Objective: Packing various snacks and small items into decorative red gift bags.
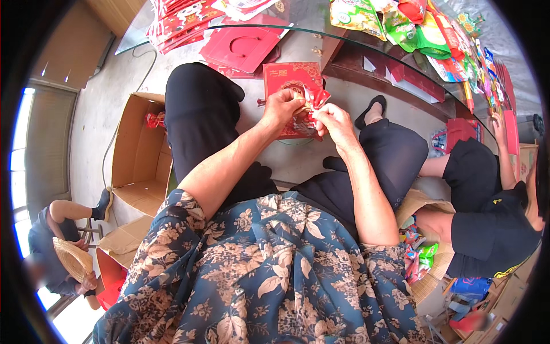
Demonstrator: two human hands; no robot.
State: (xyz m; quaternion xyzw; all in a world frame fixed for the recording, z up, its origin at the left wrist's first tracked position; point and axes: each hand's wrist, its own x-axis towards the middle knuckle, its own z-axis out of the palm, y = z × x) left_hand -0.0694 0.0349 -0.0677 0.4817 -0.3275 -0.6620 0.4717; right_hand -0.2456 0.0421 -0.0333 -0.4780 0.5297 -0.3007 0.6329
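My left hand [280,106] pinches the gathered neck of a red-and-white printed plastic bag [318,98] between thumb and fingers. From the other side, my right hand [336,122] grips the same bag. A small pale gold strip shows at my left fingertips, too small to name for certain. Beneath both hands is a red gift box [275,76] with gold patterns and writing, between my knees. My fingers hide part of the bag and the middle of the box.
Printed red bags [182,19] and colourful snack packets [356,17] lie on a glass tabletop [300,26] ahead. An open cardboard box [137,142] stands at left. Beside my right elbow is another carton [425,202] with packets. A person [494,236] sits at right, another [56,232] at left.
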